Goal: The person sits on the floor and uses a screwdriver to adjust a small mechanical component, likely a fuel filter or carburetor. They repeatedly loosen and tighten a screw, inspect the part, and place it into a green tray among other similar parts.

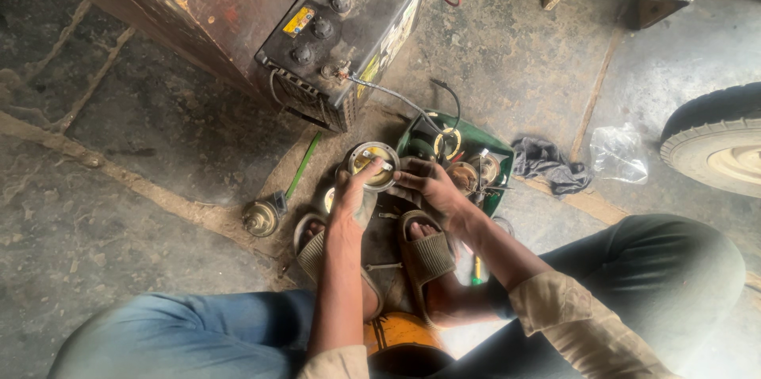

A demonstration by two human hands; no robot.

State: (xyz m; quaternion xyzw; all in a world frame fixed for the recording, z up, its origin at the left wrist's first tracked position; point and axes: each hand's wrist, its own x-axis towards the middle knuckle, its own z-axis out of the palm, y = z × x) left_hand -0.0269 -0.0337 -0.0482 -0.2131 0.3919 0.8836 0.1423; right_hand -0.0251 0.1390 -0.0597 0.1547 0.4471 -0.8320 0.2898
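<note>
Holding a round metal gauge unit (372,165) low over the floor: left hand (349,198) clasps its body, right hand (428,187) fingers touch the rim. Judged rigid, light, greasy; face fragile—grip the casing.

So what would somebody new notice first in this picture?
Probably the two hands at the centre: the left hand has its grip on a round metal part with a yellowish middle, and the right hand touches its side. Above them sits a big dirty black battery, and a green tray of round parts lies just right.
</note>
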